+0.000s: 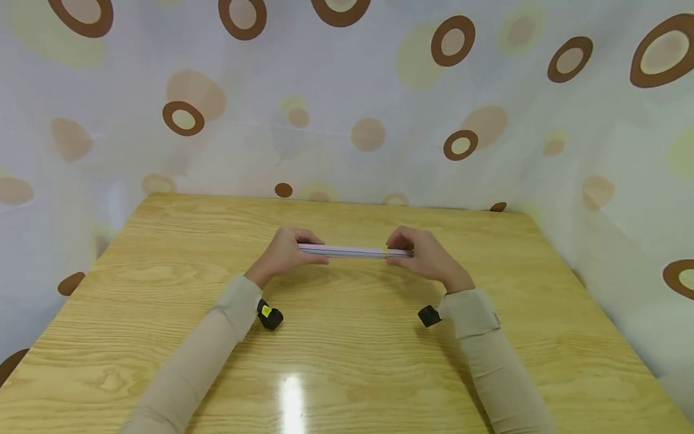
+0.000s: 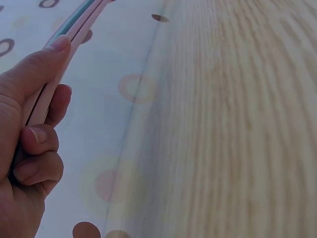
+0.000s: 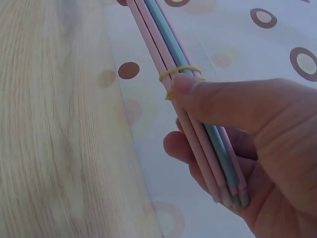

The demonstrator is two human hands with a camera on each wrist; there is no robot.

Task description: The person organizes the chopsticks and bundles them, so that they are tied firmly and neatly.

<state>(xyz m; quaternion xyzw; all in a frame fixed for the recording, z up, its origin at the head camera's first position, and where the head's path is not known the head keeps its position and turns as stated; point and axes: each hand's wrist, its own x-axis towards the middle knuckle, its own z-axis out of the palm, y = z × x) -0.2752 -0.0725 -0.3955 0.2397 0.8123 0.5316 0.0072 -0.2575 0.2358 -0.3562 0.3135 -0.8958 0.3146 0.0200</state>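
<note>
A bundle of slim pink and light-blue pencils [image 1: 347,251] is held level above the table, one end in each hand. My left hand [image 1: 284,250] grips the left end, with the thumb along one side and curled fingers around the other. My right hand [image 1: 425,253] holds the right end between thumb and fingers. Around the pencils near that end runs a yellow rubber band [image 3: 184,68], with the right thumb tip right at it. In the right wrist view, greyish pencil ends [image 3: 237,201] lie against the curled fingers. The left tips are hidden in the left hand.
The wood-grain table [image 1: 347,355] spreads under both hands. A pale cloth with brown and beige circles [image 1: 325,150] hangs behind it and along its sides. Small black devices [image 1: 269,315] sit at both sleeve cuffs.
</note>
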